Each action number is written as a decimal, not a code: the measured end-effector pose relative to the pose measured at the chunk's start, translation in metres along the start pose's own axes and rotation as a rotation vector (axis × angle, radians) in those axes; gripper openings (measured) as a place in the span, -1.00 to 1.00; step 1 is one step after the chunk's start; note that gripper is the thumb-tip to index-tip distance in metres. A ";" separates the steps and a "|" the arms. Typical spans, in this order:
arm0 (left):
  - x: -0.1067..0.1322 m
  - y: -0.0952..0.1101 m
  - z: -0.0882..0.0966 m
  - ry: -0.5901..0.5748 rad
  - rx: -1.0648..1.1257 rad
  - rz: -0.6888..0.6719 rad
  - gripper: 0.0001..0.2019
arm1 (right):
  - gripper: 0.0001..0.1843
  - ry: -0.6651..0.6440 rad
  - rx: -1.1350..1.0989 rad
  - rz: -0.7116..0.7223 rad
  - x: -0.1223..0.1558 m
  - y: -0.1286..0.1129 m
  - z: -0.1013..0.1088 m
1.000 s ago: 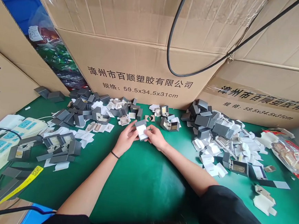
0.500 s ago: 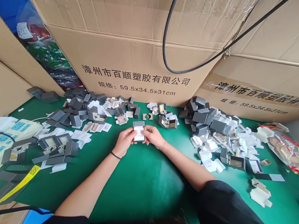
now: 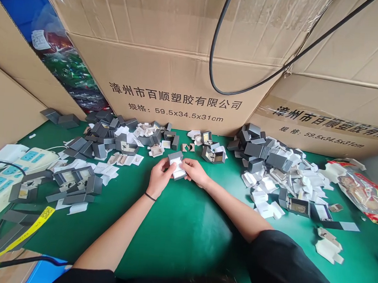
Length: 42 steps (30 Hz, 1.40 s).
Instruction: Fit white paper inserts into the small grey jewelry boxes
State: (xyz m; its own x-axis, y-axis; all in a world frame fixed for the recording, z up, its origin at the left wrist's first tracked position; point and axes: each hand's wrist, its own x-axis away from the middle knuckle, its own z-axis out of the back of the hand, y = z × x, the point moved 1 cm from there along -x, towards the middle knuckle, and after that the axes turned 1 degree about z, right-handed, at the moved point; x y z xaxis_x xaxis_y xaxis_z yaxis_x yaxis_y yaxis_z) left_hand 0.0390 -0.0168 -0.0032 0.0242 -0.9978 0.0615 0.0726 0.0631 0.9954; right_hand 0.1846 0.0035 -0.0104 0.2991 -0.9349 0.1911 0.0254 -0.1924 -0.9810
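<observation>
Between my two hands is a small dark grey box (image 3: 175,156) with a white insert (image 3: 177,168) showing in it. My left hand (image 3: 160,176) grips its left side, thumb over the white part. From the right, my right hand (image 3: 195,172) pinches the box, with its fingertips at the white insert. The box is held slightly tilted above the green table (image 3: 182,228). Fingers beneath the box are hidden. Just beyond my hands lie a small cardboard piece (image 3: 187,147) and an opened grey box (image 3: 214,155).
Heaps of grey boxes and white paper pieces lie left (image 3: 101,130) and right (image 3: 272,161). A power strip (image 3: 20,167) stands at the far left, a food packet (image 3: 365,190) at the far right. Large cartons (image 3: 175,70) wall the back; a black cable (image 3: 212,51) hangs before them.
The grey box has tilted in my hands, its top turning a little to the left. Both hands keep their hold. The whole view has shifted slightly.
</observation>
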 end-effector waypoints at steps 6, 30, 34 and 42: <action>-0.002 0.001 0.007 0.156 -0.286 -0.133 -0.64 | -0.80 0.058 0.163 -0.022 0.003 -0.007 -0.002; -0.007 -0.002 0.008 -0.251 0.235 0.091 -0.52 | -0.58 0.175 -0.150 0.137 0.018 0.007 -0.012; -0.009 0.000 0.007 -0.246 0.354 0.136 -0.57 | -0.53 0.090 -0.233 0.121 0.017 0.001 -0.012; -0.012 0.003 0.020 -0.368 0.459 0.204 -0.64 | -0.48 -0.068 -0.326 0.150 0.021 0.001 -0.003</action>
State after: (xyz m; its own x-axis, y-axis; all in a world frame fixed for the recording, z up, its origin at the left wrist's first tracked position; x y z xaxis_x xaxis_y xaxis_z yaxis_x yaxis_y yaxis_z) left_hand 0.0194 -0.0048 0.0008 -0.3592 -0.9129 0.1938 -0.3355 0.3201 0.8860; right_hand 0.1882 -0.0169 -0.0075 0.3394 -0.9401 0.0322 -0.3259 -0.1497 -0.9335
